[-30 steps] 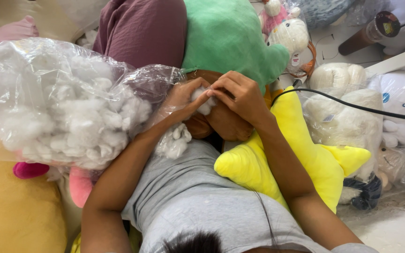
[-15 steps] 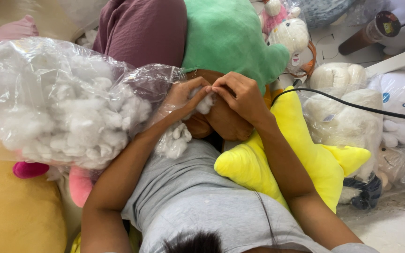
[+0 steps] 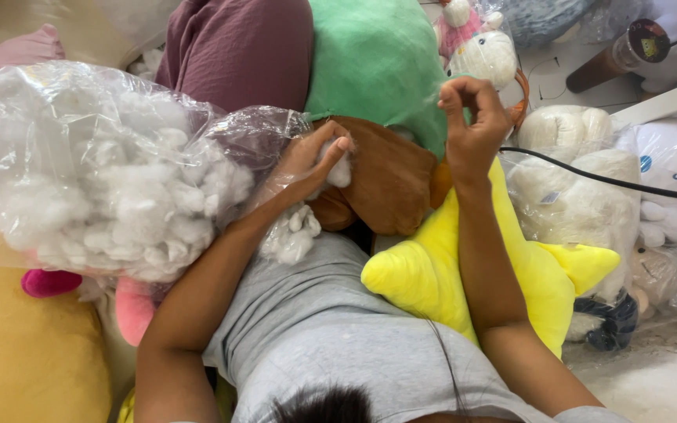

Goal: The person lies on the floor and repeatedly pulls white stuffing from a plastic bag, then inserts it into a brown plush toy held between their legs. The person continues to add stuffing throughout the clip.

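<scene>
My left hand (image 3: 307, 164) pinches a tuft of white stuffing (image 3: 339, 172) against the opening of a brown plush toy (image 3: 389, 184) that lies on my lap. My right hand (image 3: 472, 125) is raised above and to the right of the brown toy, in front of a green plush (image 3: 378, 63). Its thumb and forefinger are pinched together, and I cannot make out anything between them. A loose clump of stuffing (image 3: 290, 233) rests on my grey shirt under my left wrist. A yellow star plush (image 3: 440, 274) lies under my right forearm.
A big clear plastic bag of white stuffing (image 3: 95, 172) fills the left. Maroon fabric (image 3: 237, 47) lies behind it. White plush toys in plastic (image 3: 566, 204) and a black cable (image 3: 605, 180) are at the right. A yellow cushion (image 3: 25, 352) and pink plush (image 3: 131, 309) sit lower left.
My right hand has lifted off the brown toy and moved up and to the right, fingers pinched. My left hand stays at the toy with the stuffing.
</scene>
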